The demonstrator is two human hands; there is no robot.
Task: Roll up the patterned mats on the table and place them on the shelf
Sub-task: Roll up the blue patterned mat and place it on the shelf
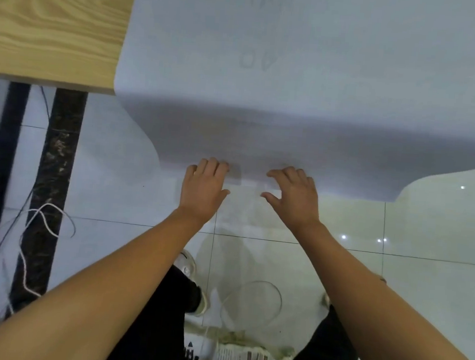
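A: Where's the mat (296,70)?
B: On the table (52,23) — near end hanging over the edge, bare tabletop to its left.
A: The hands?
B: On that hanging end — left hand (204,188) beside right hand (294,198).

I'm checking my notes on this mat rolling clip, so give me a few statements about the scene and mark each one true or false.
1. The left hand and right hand both touch the lower edge of the mat. True.
2. The mat lies wholly flat on the table. False: its near part drapes over the table's edge and hangs toward the floor.
3. The table top shows light wood grain. True.
4. The mat is already rolled up. False: it is still spread out.
5. The floor is carpeted. False: it is glossy tile.
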